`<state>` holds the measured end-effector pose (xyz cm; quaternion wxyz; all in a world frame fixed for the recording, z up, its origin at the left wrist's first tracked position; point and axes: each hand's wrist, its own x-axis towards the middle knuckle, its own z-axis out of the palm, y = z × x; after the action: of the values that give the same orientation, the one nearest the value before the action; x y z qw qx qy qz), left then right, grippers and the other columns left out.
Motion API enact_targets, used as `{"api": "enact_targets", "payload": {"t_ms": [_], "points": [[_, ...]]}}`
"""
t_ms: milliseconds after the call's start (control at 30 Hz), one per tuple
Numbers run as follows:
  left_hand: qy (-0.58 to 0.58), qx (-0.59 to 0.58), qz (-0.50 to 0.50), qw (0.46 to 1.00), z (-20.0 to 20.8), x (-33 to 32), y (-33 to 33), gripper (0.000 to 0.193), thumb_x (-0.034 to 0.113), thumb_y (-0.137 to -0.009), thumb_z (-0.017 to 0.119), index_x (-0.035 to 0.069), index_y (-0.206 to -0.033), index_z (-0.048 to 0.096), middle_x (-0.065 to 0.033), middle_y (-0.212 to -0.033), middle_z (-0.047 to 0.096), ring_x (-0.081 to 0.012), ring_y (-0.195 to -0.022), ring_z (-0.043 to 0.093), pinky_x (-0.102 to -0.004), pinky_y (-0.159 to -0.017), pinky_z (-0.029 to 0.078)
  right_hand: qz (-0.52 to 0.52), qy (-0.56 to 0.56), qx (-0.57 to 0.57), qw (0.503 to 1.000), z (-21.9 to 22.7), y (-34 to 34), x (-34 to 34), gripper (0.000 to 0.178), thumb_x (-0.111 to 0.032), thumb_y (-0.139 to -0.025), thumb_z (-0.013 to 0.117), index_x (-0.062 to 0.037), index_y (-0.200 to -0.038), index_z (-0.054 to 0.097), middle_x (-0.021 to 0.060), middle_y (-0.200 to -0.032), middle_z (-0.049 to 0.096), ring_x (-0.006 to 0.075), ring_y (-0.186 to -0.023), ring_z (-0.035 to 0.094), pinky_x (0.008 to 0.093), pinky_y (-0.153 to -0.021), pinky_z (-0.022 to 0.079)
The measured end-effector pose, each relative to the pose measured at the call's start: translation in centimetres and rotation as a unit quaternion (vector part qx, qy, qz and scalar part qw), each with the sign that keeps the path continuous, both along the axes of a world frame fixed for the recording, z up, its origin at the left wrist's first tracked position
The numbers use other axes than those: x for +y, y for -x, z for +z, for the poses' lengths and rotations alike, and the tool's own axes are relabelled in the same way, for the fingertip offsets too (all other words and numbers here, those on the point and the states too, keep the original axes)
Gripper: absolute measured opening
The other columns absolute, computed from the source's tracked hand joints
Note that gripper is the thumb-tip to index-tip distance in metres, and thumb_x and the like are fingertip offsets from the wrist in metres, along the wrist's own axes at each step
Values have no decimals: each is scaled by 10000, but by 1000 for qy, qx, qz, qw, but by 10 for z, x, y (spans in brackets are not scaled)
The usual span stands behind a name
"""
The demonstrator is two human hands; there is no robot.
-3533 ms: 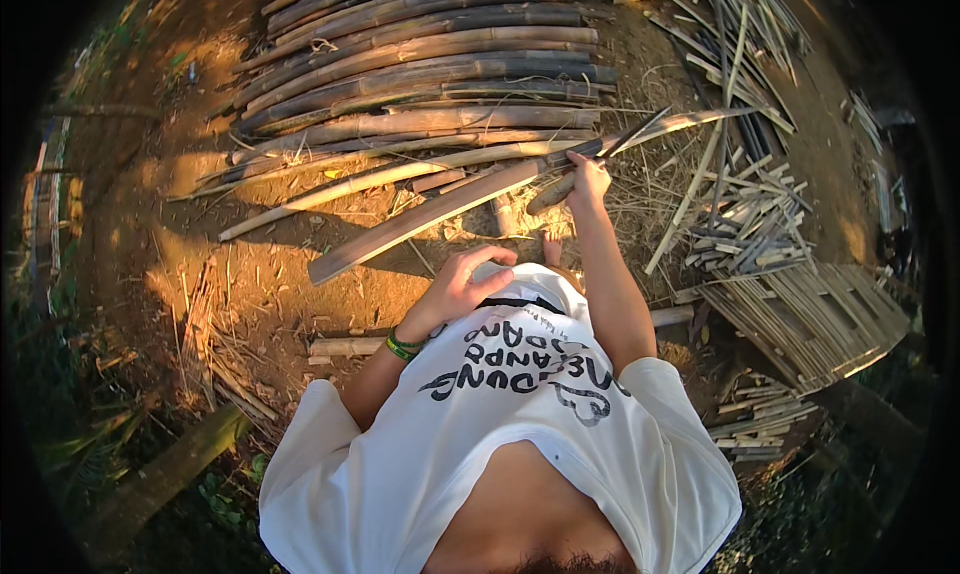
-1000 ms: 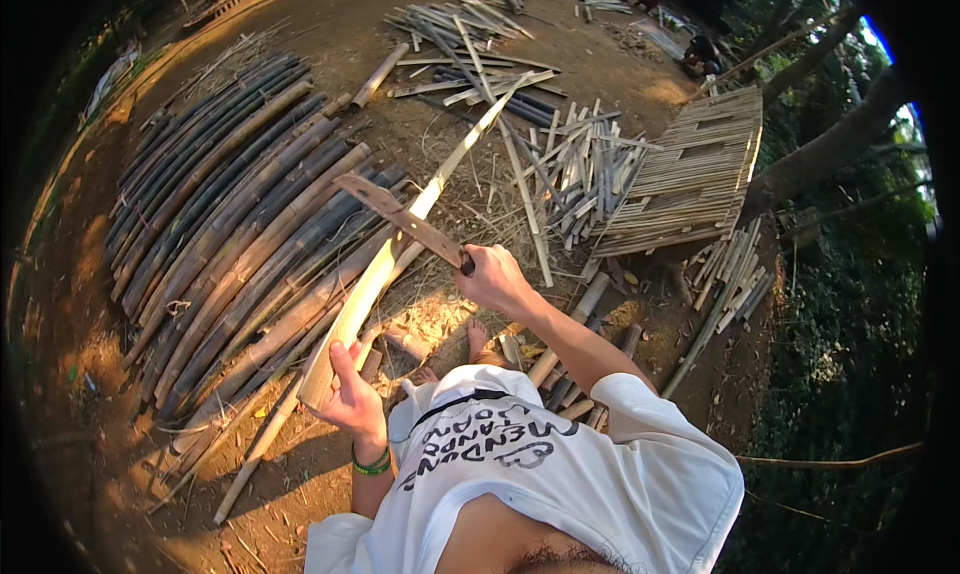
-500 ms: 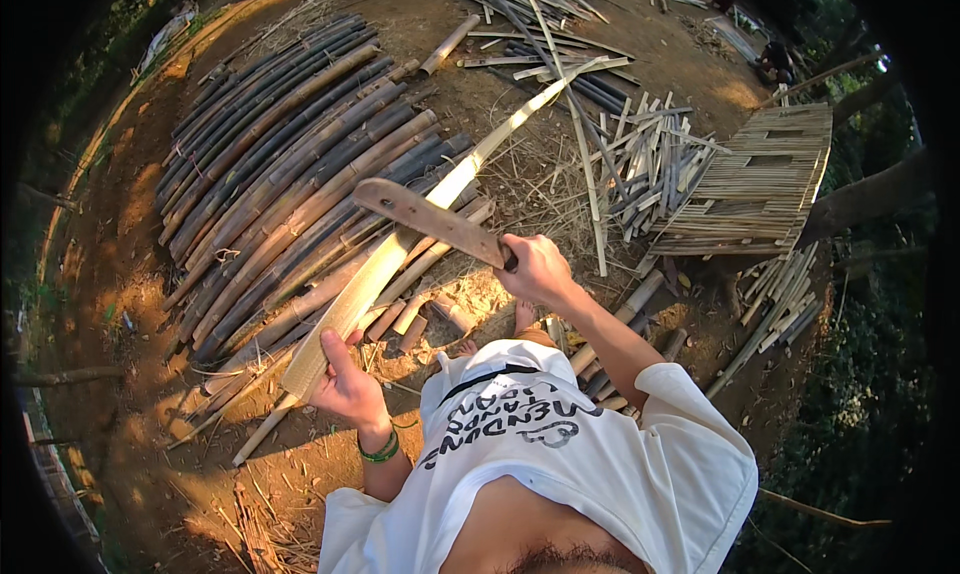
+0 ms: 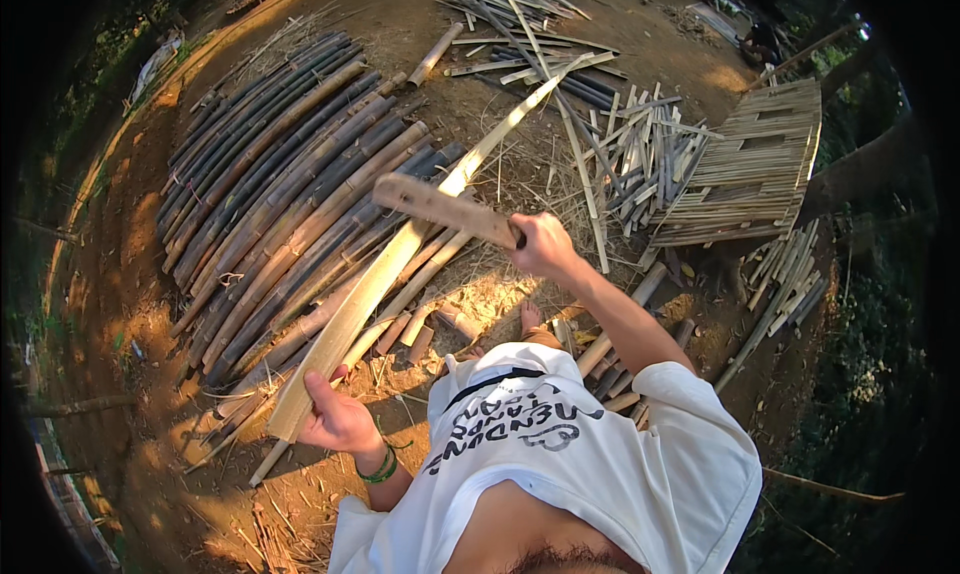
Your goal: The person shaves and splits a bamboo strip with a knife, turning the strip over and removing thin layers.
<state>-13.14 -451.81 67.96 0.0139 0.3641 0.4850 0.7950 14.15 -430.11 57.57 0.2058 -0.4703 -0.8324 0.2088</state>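
Observation:
A long, flat, pale split bamboo strip (image 4: 350, 319) runs slantwise from the lower left to the upper middle. My left hand (image 4: 343, 420) is closed round its near end, thumb on top of the strip. In my right hand (image 4: 545, 247) is a machete (image 4: 445, 209) with a broad, brownish, round-ended blade. The handle is mostly hidden inside my fist. The blade lies across the strip at about its middle, pointing left; whether it touches or is just above the surface I cannot tell. A green band circles my left wrist.
Dark bamboo poles (image 4: 290, 184) lie side by side at the left. Split slats (image 4: 655, 154) are heaped at the far right of centre, before a slatted bamboo panel (image 4: 745, 174). Short bamboo pieces (image 4: 420, 344) and shavings lie near my feet.
The near end of the bamboo strip and my left hand have moved down and a little left. My right hand with the machete has shifted slightly right, and the blade lies flatter across the picture.

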Motion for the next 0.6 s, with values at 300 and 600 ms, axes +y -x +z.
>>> {"api": "enact_targets", "payload": {"t_ms": [300, 600], "points": [[48, -3, 37, 998, 9, -51, 38, 151, 70, -965, 619, -64, -1033, 618, -205, -999, 671, -241, -770, 682, -321, -575, 562, -32, 56, -58, 996, 8, -11, 33, 249, -221, -733, 662, -18, -874, 691, 234, -760, 685, 380, -771, 700, 478, -705, 564], [60, -49, 232, 970, 46, -124, 78, 307, 216, -952, 688, -60, -821, 651, -156, -755, 662, -200, -657, 615, -318, -706, 513, -90, 154, -96, 979, -83, -74, 165, 348, -213, -767, 617, -39, -1052, 716, 254, -825, 700, 384, -774, 707, 472, -720, 576]]}}
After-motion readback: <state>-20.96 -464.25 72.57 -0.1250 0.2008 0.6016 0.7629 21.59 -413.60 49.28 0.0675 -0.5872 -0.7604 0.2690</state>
